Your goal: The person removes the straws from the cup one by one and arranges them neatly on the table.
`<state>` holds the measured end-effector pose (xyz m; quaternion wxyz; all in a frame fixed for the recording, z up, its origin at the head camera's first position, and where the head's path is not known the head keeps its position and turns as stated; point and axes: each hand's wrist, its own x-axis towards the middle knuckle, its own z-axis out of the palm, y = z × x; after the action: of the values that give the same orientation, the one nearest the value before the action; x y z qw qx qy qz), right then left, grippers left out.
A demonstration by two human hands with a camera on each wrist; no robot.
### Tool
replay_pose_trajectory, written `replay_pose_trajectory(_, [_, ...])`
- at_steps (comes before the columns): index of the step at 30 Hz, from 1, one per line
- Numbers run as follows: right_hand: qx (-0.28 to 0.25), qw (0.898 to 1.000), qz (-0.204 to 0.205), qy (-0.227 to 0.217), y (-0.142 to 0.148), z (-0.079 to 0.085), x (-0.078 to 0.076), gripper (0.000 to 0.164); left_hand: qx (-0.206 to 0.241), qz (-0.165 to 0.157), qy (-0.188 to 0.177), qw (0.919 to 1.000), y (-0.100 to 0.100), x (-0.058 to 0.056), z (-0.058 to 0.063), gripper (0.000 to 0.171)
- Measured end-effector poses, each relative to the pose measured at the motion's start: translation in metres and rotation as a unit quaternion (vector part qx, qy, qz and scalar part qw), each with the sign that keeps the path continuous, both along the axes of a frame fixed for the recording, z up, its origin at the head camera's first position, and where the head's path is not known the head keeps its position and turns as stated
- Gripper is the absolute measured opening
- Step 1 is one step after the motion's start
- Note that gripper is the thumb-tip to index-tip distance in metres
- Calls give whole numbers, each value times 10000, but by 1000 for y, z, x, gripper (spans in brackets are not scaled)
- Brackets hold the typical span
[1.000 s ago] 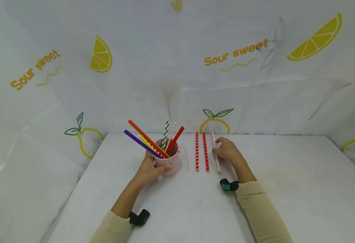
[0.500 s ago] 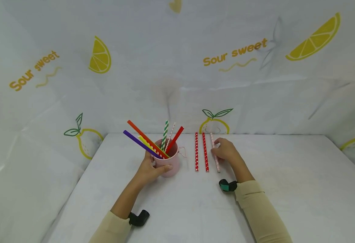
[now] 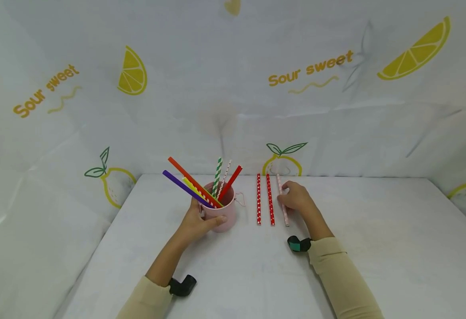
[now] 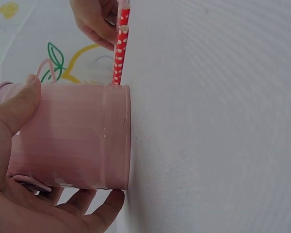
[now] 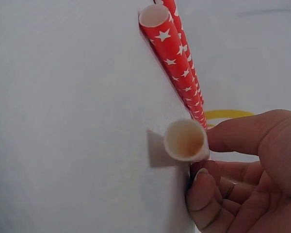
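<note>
My left hand (image 3: 195, 225) grips a pink metal cup (image 3: 230, 218) from its left side, thumb across the front. Several paper straws lean out of the cup, among them a purple straw (image 3: 179, 182), an orange straw (image 3: 181, 167), a green-striped straw (image 3: 217, 175) and a red straw (image 3: 234, 175). To the right, my right hand (image 3: 298, 198) pinches a pale pink straw (image 5: 185, 140) between thumb and fingers, its open end facing the right wrist camera. Left of it lie a red star-patterned straw (image 5: 170, 60) and a red heart-patterned straw (image 3: 258, 201), roughly parallel.
The white tabletop (image 3: 380, 230) meets an upright white sheet (image 3: 336, 128) with lemon prints just behind the straws. A thin wire handle (image 3: 239, 199) sticks out from the cup's right side, towards the red straws.
My right hand has shifted very slightly left with the pink straw, closer to the red ones. The left hand and the cup stay where they were.
</note>
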<state>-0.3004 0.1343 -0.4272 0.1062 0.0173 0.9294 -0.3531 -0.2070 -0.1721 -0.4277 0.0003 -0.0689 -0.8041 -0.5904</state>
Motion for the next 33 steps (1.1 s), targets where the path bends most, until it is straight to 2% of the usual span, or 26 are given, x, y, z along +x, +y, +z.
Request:
replay_pose_trajectory(6, [-25, 9999, 20, 125, 0, 0, 1, 46, -30, 16, 19, 10000, 0, 0, 1, 101])
replay_pose_trajectory(12, [-49, 10000, 39, 61, 1, 3, 2, 47, -31, 11, 52, 10000, 0, -2, -1, 101])
replay_pose_trajectory(21, [34, 9997, 157, 178, 4, 21, 7, 49, 3, -21, 74, 10000, 0, -1, -3, 101])
replay_pose_trajectory(26, [-160, 9979, 351, 515, 4, 38, 15, 37, -17, 7, 46, 10000, 0, -1, -2, 101])
replay_pose_trajectory(33, [-397, 9876, 679, 1359, -4, 61, 29, 26, 86, -43, 42, 9999, 0, 0, -1, 101])
